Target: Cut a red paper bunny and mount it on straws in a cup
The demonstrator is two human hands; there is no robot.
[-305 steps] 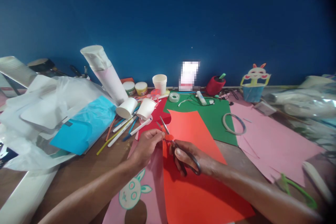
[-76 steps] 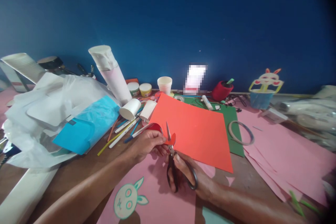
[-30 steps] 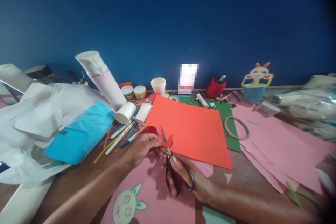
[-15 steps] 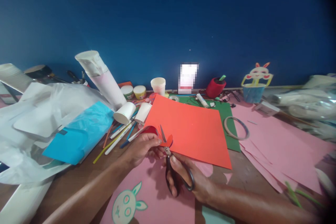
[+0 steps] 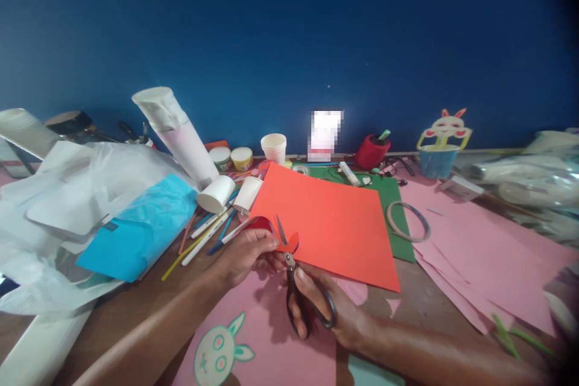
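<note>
The left hand (image 5: 256,253) pinches a small orange-red paper piece (image 5: 293,242) between thumb and fingers, while the right hand (image 5: 319,298) has its fingers curled through the black handles of the scissors (image 5: 289,260), whose blades point away from the person at that piece; whether the piece is joined to other paper cannot be told. Directly behind the blades lies a large orange-red sheet (image 5: 330,223), covering part of a green sheet (image 5: 400,241). Below the hands is a pink sheet (image 5: 307,350) with a green-outlined rabbit face (image 5: 210,356). Crowding the space just beyond the left hand are two tipped white cups, one nearer the bag (image 5: 216,194) and one against the orange-red sheet (image 5: 247,194), with markers (image 5: 205,245) scattered below them. Farther left, a rumpled plastic bag (image 5: 131,163) and a bright blue packet (image 5: 131,235) fill the table, a white tube (image 5: 181,132) leaning behind. Along the wall stand an upright white cup stack (image 5: 274,148), a red holder (image 5: 372,154) and a blue cup (image 5: 438,161) bearing a rabbit figure. A grey ring (image 5: 426,228) overlaps the green sheet, beside loose pink sheets (image 5: 493,241).
</note>
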